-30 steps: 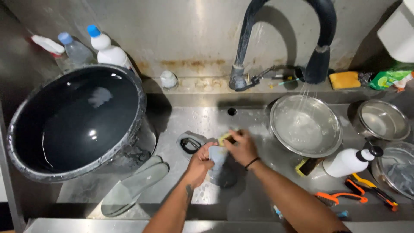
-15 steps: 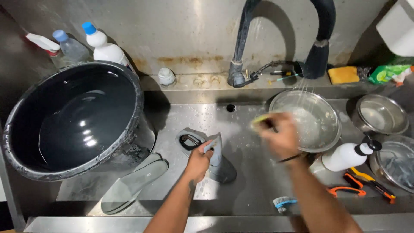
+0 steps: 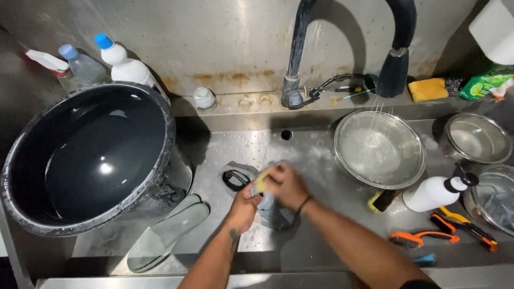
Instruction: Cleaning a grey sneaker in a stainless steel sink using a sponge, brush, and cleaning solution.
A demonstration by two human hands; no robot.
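Cup (image 3: 270, 206): grey, in the sink (image 3: 321, 160), gripped by left hand (image 3: 243, 206).
Sponge (image 3: 261, 181): yellow, clamped in right hand (image 3: 286, 184), pressed against cup.
Nearby: steel bowl (image 3: 380, 149) under running water.

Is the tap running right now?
Running. Thin streams fall from the black spray head into the steel bowl, which holds water.

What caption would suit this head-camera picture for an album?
Both hands, left and right, scrub a grey item with a yellow sponge in a steel sink beside a big black tub.
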